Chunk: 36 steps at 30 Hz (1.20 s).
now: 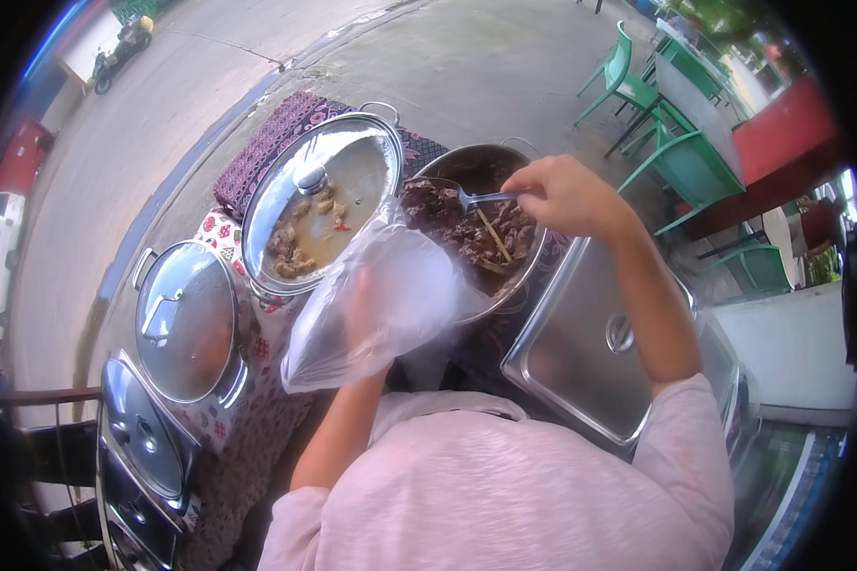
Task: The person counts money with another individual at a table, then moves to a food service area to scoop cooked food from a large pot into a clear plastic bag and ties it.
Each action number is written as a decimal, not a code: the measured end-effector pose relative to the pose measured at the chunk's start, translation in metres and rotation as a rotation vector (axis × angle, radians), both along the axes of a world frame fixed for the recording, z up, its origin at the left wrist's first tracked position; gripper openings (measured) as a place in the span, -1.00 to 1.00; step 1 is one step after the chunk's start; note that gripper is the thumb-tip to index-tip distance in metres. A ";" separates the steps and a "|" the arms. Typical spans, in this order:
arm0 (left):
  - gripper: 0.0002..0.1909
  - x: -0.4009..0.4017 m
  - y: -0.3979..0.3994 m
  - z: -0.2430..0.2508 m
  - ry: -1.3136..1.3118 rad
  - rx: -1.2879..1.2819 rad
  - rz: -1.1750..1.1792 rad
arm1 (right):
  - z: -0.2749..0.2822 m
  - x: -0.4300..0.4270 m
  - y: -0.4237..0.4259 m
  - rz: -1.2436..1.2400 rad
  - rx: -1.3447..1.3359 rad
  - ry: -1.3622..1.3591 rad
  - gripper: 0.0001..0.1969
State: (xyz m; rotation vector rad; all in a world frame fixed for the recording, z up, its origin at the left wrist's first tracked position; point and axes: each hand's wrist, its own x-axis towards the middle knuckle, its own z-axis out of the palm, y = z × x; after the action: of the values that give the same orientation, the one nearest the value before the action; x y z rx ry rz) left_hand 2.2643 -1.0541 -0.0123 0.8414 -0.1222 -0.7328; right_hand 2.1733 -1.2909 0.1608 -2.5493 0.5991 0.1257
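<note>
Between the fingers of my right hand [558,193] is the handle of a metal spoon [471,200]. Dark stewed meat [430,203] is heaped around the spoon's bowl, over an uncovered pot [535,260] of the same stew. A yellowish stalk [494,234] lies in that stew. My left hand [361,303] shows blurred through a clear plastic bag [336,335] and holds it up at the pot's near left side. Inside the bag is a rounded whitish shape [421,278], too hazy to name. How the fingers sit under the plastic is partly hidden.
Left of the bag stands a pot under a glass lid [314,228], with meat in broth. Farther left are another glass-lidded pot [186,321] and more lidded dishes [143,428]. A steel lidded tray [578,342] lies right. Green chairs [685,171] stand beyond.
</note>
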 end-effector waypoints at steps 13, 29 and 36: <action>-0.51 -0.003 -0.049 -0.055 -0.610 0.362 -0.089 | -0.043 -0.043 0.045 0.134 -0.450 -0.289 -0.75; -0.44 0.014 0.006 -0.038 -0.028 0.055 -0.188 | -0.051 -0.075 0.024 -0.098 -0.430 -0.086 -0.79; -0.41 0.013 0.027 -0.042 0.125 -0.019 -0.133 | -0.099 -0.077 0.024 -0.123 -0.571 0.030 -0.88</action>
State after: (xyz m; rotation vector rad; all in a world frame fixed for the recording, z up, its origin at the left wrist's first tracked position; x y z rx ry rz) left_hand 2.2768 -1.0271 -0.0539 0.7720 -0.0735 -0.9057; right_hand 2.0960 -1.2666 0.0616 -3.0459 0.9075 -0.0621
